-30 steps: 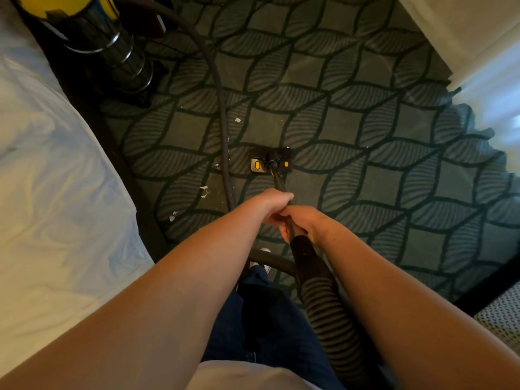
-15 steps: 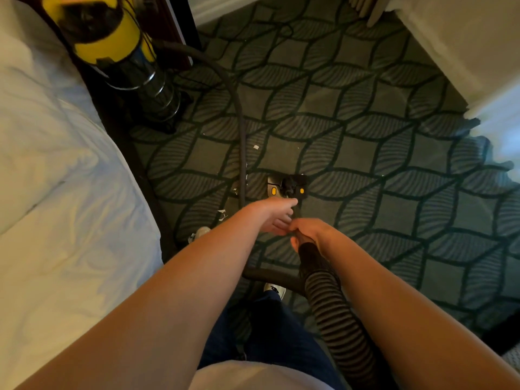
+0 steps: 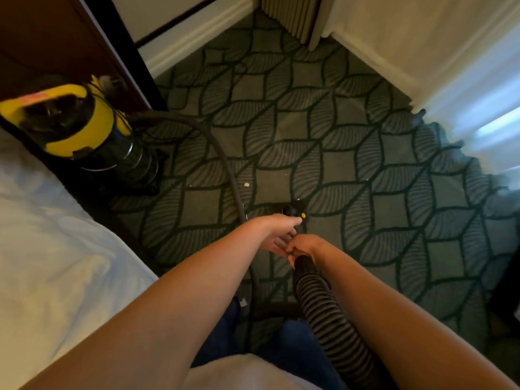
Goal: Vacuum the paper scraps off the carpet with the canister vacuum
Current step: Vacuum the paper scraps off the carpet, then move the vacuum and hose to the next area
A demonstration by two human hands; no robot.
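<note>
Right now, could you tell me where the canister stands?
In the head view, the canister stands at upper left on the carpet, between the bed and a dark wooden panel.

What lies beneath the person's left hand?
Part of the black floor nozzle shows on the carpet beyond the left hand. The hand covers its rest and its link to the hose that the right hand holds.

The arms are bare along all that shows of them, down to the left hand (image 3: 277, 232) and the right hand (image 3: 305, 246). The legs are in dark blue trousers (image 3: 295, 344) (denim by the look, though the light is dim). At the bottom edge a pale, off-white top (image 3: 247, 372) of plain soft cloth covers the waist.
</note>
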